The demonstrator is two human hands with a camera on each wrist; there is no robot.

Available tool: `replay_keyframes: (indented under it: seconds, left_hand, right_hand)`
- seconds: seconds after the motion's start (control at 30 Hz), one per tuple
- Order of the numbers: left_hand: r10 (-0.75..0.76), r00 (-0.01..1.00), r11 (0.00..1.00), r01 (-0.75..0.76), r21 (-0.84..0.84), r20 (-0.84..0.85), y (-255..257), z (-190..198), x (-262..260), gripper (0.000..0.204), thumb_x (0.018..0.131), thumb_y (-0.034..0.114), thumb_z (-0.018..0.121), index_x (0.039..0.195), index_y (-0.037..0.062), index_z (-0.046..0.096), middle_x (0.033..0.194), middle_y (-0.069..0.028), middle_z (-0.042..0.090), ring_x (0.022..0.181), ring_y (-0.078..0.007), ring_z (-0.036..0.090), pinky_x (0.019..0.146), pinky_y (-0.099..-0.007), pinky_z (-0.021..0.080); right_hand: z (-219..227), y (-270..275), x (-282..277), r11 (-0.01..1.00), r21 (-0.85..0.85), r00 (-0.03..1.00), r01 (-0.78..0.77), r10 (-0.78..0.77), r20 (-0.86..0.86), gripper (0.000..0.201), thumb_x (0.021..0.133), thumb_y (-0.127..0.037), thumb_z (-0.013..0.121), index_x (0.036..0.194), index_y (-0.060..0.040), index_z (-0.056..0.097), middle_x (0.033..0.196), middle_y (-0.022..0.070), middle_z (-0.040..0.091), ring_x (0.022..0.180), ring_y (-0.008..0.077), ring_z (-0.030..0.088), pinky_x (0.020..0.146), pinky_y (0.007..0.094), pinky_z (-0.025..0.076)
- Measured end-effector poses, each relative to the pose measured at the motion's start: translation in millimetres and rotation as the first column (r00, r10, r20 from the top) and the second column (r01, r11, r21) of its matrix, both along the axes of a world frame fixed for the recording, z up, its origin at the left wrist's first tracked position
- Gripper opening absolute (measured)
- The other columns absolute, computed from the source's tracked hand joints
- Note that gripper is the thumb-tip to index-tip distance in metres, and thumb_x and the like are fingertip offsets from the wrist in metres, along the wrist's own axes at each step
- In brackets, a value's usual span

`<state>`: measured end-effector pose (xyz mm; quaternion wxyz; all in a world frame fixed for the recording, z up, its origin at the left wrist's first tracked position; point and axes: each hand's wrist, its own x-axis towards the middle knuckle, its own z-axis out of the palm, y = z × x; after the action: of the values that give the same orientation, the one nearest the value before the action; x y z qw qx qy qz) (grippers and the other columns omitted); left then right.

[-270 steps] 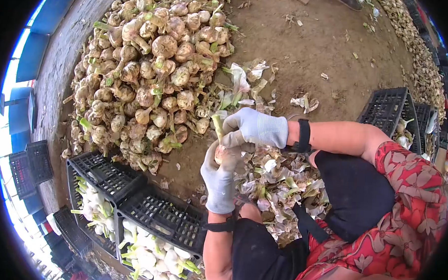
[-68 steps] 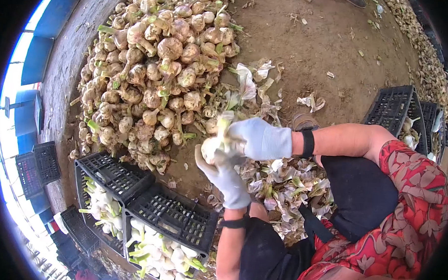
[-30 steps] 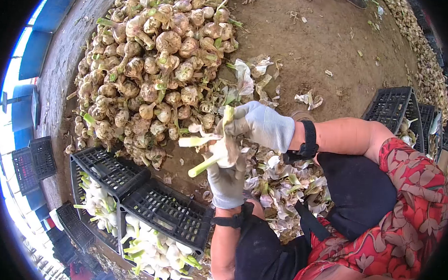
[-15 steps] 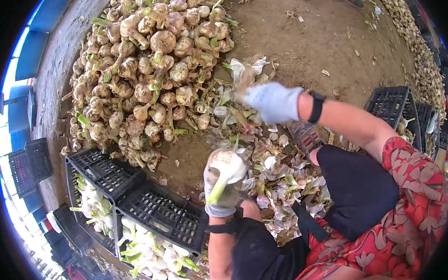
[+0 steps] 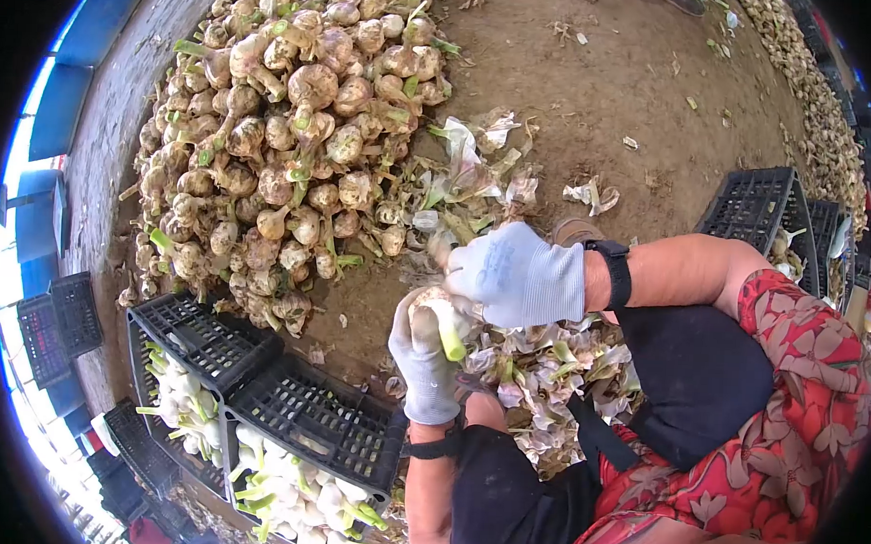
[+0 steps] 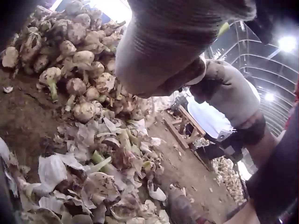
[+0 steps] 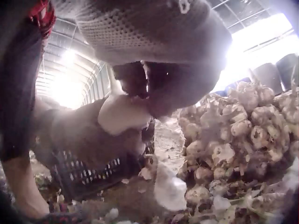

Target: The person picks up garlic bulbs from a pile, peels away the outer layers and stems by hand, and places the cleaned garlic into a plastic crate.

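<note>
My gloved left hand (image 5: 424, 368) grips a garlic bulb (image 5: 438, 303) with its cut green stem (image 5: 452, 342) pointing down and right. In the right wrist view the white bulb (image 7: 122, 114) shows between the two hands. My gloved right hand (image 5: 524, 273) is right at the bulb, its fingers curled. A papery strip of garlic skin (image 7: 169, 149) hangs from these fingers in the right wrist view; in the head view it is a brownish blur. Seen from the left wrist, the left glove (image 6: 161, 51) covers most of the bulb, with the right glove (image 6: 229, 91) behind.
A large heap of unpeeled garlic (image 5: 267, 161) lies ahead to the left. Black crates (image 5: 315, 412) with peeled white garlic (image 5: 303, 498) stand at left. Loose skins (image 5: 547, 372) cover the ground between the legs, more skins (image 5: 473, 168) beside the heap. Another black crate (image 5: 750, 206) stands at right.
Over the last seconds skin has come off the bulb, leaving it white. Half a second ago the right hand was out over the skins; it has come back to the bulb, which the left hand has turned.
</note>
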<state>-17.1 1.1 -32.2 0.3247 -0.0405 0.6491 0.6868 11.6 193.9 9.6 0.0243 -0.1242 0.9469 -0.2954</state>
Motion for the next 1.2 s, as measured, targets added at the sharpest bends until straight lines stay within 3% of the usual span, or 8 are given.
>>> replay_keyframes:
  seconds: [0.37, 0.5, 0.7, 0.87, 1.0, 1.03, 1.17, 1.2]
  left_hand:
    - [-0.384, 0.913, 0.915, 0.356, 0.189, 0.138, -15.4, 7.7, -15.2, 0.078, 0.081, 0.063, 0.061, 0.118, -0.0054, 0.056, 0.1, -0.007, 0.064, 0.084, -0.0127, 0.062, 0.075, -0.0253, 0.05]
    - [-0.07, 0.965, 0.935, -0.025, 0.353, 0.254, -4.5, 4.3, -11.7, 0.057, 0.093, 0.039, 0.055, 0.132, -0.0013, 0.047, 0.114, -0.0104, 0.062, 0.094, -0.0159, 0.062, 0.074, -0.0277, 0.051]
    - [-0.098, 0.862, 0.703, -0.294, 0.647, 0.498, 8.4, 2.7, 0.9, 0.05, 0.093, 0.032, 0.057, 0.132, 0.003, 0.047, 0.122, -0.0133, 0.059, 0.105, -0.0265, 0.061, 0.089, -0.0396, 0.05]
    - [0.003, 0.735, 0.849, -0.36, 0.386, 0.679, -1.9, -12.7, -13.2, 0.046, 0.097, 0.046, 0.046, 0.114, 0.0039, 0.058, 0.107, -0.0124, 0.066, 0.1, -0.0261, 0.063, 0.087, -0.0408, 0.053]
    - [-0.043, 0.744, 0.746, -0.42, 0.517, 0.667, -4.1, -9.2, -8.3, 0.044, 0.097, 0.038, 0.047, 0.119, 0.0018, 0.057, 0.108, -0.0133, 0.065, 0.094, -0.0251, 0.065, 0.082, -0.0382, 0.054]
    - [-0.073, 0.767, 0.716, -0.405, 0.569, 0.638, -4.3, -6.1, -9.1, 0.044, 0.097, 0.037, 0.046, 0.121, 0.0017, 0.055, 0.107, -0.0131, 0.064, 0.086, -0.0232, 0.063, 0.077, -0.0357, 0.052]
    - [-0.086, 0.847, 0.605, -0.374, 0.703, 0.525, -8.6, 3.5, -14.9, 0.045, 0.097, 0.033, 0.043, 0.13, 0.0024, 0.05, 0.098, -0.0109, 0.059, 0.051, -0.014, 0.044, 0.049, -0.0249, 0.037]
    - [-0.029, 0.836, 0.586, -0.43, 0.687, 0.549, -11.5, 2.7, -14.5, 0.044, 0.098, 0.033, 0.043, 0.129, 0.0028, 0.051, 0.095, -0.0103, 0.058, 0.05, -0.0135, 0.041, 0.048, -0.0247, 0.034]
  right_hand:
    - [-36.8, -1.2, -12.1, 0.892, -0.399, 0.944, 0.211, -0.08, 0.321, 0.021, 0.081, -0.019, 0.058, 0.084, 0.0006, 0.066, 0.073, 0.0149, 0.067, 0.073, 0.0314, 0.066, 0.061, 0.0361, 0.051]
    - [-27.9, 11.6, -9.3, 0.472, -0.66, 0.753, 0.584, -0.011, 0.658, 0.013, 0.084, -0.008, 0.054, 0.091, -0.0008, 0.063, 0.073, 0.0088, 0.06, 0.072, 0.0132, 0.059, 0.064, 0.0292, 0.048]
    - [-19.0, -7.7, 1.0, 0.93, -0.356, 0.979, 0.088, -0.148, -0.143, 0.019, 0.079, -0.011, 0.059, 0.097, -0.0061, 0.064, 0.08, 0.0105, 0.062, 0.072, 0.0309, 0.062, 0.06, 0.0381, 0.05]
    - [-20.8, -30.9, 13.2, 0.925, -0.337, 0.978, -0.175, 0.125, -0.165, 0.024, 0.075, -0.013, 0.06, 0.098, -0.0069, 0.062, 0.081, 0.011, 0.06, 0.072, 0.0321, 0.062, 0.058, 0.0394, 0.049]
    - [-3.1, -9.8, -0.6, 0.349, -0.844, 0.797, 0.408, 0.314, 0.515, 0.023, 0.082, -0.016, 0.064, 0.098, -0.0005, 0.061, 0.082, 0.0052, 0.062, 0.072, 0.0151, 0.062, 0.062, 0.0296, 0.05]
    - [6.0, -2.2, -6.2, 0.22, -0.908, 0.902, 0.357, 0.171, 0.396, 0.019, 0.085, -0.014, 0.063, 0.097, 0.0015, 0.061, 0.084, 0.0031, 0.063, 0.075, 0.0101, 0.061, 0.066, 0.0262, 0.051]
    - [5.5, 51.3, -19.9, 0.59, -0.777, 0.975, 0.22, -0.129, 0.179, 0.021, 0.074, 0.0, 0.065, 0.095, 0.0002, 0.066, 0.082, 0.0088, 0.067, 0.077, 0.0152, 0.064, 0.07, 0.0274, 0.052]
    - [4.7, 63.3, -20.4, 0.508, -0.801, 0.944, 0.316, -0.086, 0.318, 0.019, 0.073, -0.002, 0.065, 0.092, -0.0008, 0.067, 0.081, 0.0089, 0.067, 0.077, 0.016, 0.064, 0.07, 0.0278, 0.051]
